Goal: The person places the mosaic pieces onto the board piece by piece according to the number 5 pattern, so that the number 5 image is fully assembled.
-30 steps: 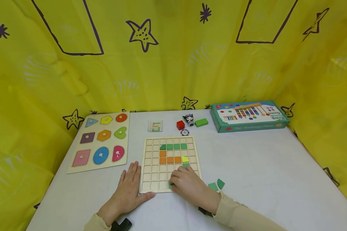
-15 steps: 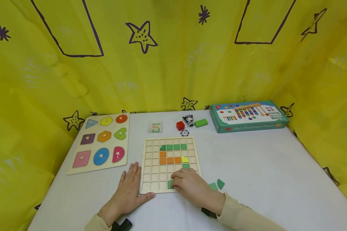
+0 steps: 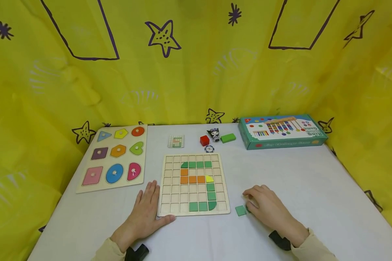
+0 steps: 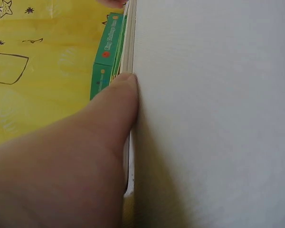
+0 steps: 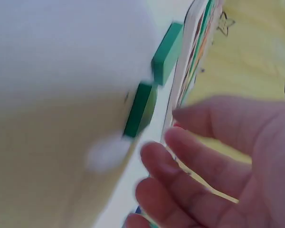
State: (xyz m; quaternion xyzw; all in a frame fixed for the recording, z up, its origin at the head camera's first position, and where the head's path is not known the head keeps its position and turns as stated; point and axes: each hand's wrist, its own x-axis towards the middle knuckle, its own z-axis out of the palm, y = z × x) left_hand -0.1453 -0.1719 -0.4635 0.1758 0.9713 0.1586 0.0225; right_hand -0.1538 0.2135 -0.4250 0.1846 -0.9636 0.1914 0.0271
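In the head view, a wooden grid board (image 3: 175, 189) holds green, orange and yellow tiles laid in an S-like figure. My left hand (image 3: 142, 215) lies flat on the cloth along the board's left edge, its thumb at the front left corner. To the board's right, my right hand (image 3: 269, 206) hovers with loosely bent fingers and nothing between them. A green square tile (image 3: 240, 211) lies just left of it. Beside that is a green quarter-round tile (image 5: 139, 111), mostly hidden by the fingers in the head view but apart from them in the right wrist view.
A knobbed shape puzzle (image 3: 117, 159) lies at the left. Behind the board are a small pattern card (image 3: 176, 141), a red cube (image 3: 204, 140), a figurine (image 3: 214, 135), a green block (image 3: 228, 138) and a chip (image 3: 209, 149). A game box (image 3: 282, 132) stands back right.
My right hand has let go of a green quarter-round tile in the board's bottom row and moved right to the loose tiles. The left hand has stayed in place.
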